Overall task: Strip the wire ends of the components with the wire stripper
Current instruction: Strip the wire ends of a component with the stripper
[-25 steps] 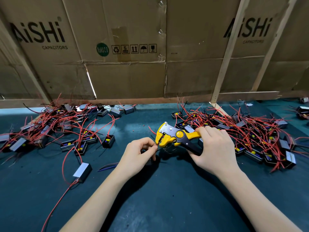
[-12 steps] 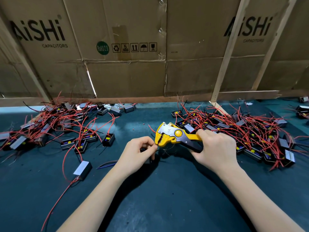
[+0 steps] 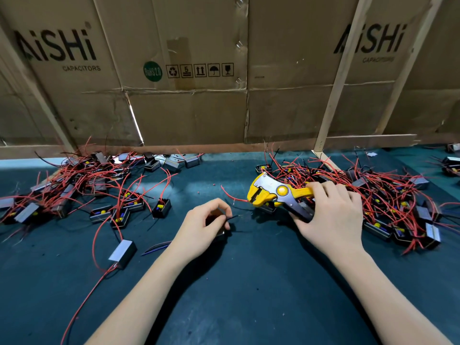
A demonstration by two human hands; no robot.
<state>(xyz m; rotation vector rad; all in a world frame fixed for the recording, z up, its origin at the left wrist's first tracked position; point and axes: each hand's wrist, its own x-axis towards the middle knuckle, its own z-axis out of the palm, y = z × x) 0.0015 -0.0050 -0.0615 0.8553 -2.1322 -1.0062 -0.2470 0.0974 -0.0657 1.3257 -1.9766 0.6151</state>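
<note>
My right hand [image 3: 331, 217] grips the handles of the yellow and grey wire stripper [image 3: 276, 195], whose jaws point left. My left hand [image 3: 201, 225] pinches a black wire [image 3: 232, 217] of a small black component that is mostly hidden under its fingers. That wire's bare tip sticks out to the right, a short gap away from the stripper's jaws. A red wire [image 3: 231, 195] lies on the mat between the two hands.
Piles of black box components with red wires lie at the left [image 3: 82, 192] and at the right [image 3: 388, 202] on the dark green mat [image 3: 249, 295]. One component [image 3: 123, 252] lies alone at the front left. Cardboard walls [image 3: 189, 70] and wooden slats close off the back.
The wire was in the stripper's jaws before. Now my hands have drawn apart, the left one down and left, the stripper to the right, and the wire is out of the jaws.
</note>
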